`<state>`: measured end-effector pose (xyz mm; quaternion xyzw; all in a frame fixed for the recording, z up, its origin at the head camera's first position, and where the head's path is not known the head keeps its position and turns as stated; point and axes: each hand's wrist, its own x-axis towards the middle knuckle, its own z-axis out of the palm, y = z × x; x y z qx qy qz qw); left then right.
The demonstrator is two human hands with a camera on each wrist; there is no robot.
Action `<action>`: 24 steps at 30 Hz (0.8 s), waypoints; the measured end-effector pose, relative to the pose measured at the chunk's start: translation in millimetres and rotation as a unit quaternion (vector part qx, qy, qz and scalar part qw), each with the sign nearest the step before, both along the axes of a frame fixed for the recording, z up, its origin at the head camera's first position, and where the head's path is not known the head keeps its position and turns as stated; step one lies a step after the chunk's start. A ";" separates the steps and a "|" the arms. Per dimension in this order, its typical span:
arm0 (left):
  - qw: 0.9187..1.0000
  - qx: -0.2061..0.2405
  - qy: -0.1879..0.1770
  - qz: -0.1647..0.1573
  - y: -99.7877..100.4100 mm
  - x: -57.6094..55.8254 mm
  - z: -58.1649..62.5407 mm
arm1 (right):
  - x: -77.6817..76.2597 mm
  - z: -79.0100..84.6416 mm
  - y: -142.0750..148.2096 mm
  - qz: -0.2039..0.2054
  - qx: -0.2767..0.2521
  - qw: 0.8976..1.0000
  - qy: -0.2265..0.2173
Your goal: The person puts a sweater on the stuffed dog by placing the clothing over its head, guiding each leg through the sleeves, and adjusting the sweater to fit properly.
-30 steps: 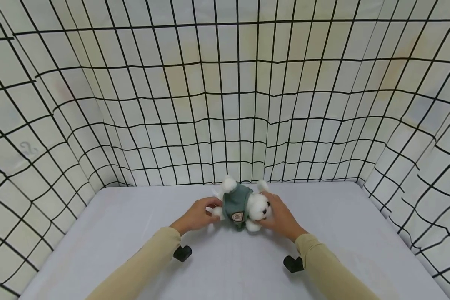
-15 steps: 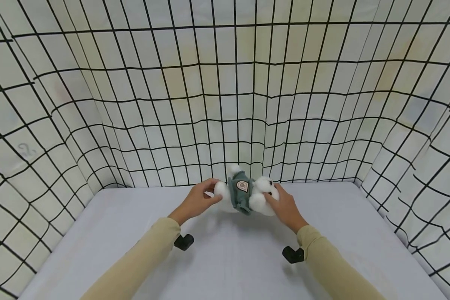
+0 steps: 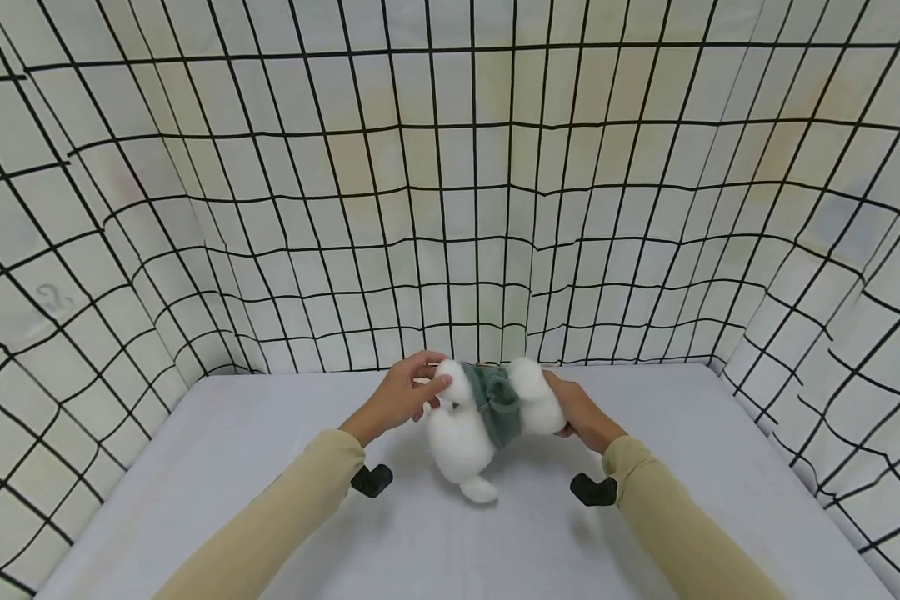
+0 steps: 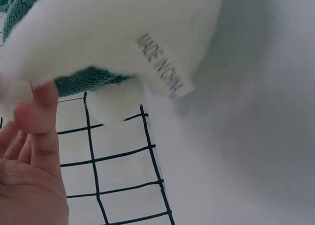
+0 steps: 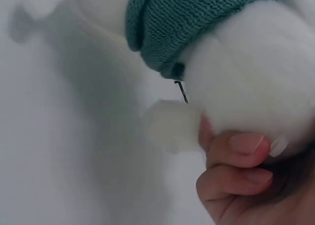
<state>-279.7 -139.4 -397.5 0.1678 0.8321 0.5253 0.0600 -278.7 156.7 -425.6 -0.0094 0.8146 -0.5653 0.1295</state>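
Note:
A white stuffed animal (image 3: 457,443) in a green knitted sweater (image 3: 501,412) is held up over the white table, its back toward the head camera and its tail hanging low. My left hand (image 3: 399,396) pinches one white paw between thumb and fingers. At the other end, my right hand (image 3: 583,414) grips the toy's round head (image 3: 542,408) from the side. The face is hidden. A cloth label (image 4: 162,65) reading "MADE IN CHINA" sticks out of the white plush in the left wrist view. Curled fingers (image 5: 236,156) press into the fur in the right wrist view.
A white table (image 3: 450,542) lies below the toy, which casts a soft shadow. White walls (image 3: 457,208) with a black grid close it in at the back and on both sides. Black devices (image 3: 372,481) sit at both wrists.
The toy has been lifted and rolled between both hands. Its badge and face, visible earlier, have turned away, and its back and tail now show. My left hand has moved up to another hold.

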 end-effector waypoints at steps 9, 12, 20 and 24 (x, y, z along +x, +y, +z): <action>0.997 -0.038 -0.059 -0.012 6.1 6.4 -17.0 | -3.5 -19.4 1.5 -0.082 0.129 0.988 0.019; 0.998 -0.036 -0.050 -0.018 10.7 8.5 -18.4 | 0.0 -16.5 5.3 -0.106 0.161 0.976 0.100; 0.999 -0.031 -0.036 -0.008 13.0 11.1 -17.4 | 21.9 5.5 -1.4 -0.032 0.100 0.940 0.325; 0.999 -0.026 -0.017 -0.007 13.3 11.5 -18.1 | 26.5 8.8 -6.7 0.037 0.111 0.916 0.385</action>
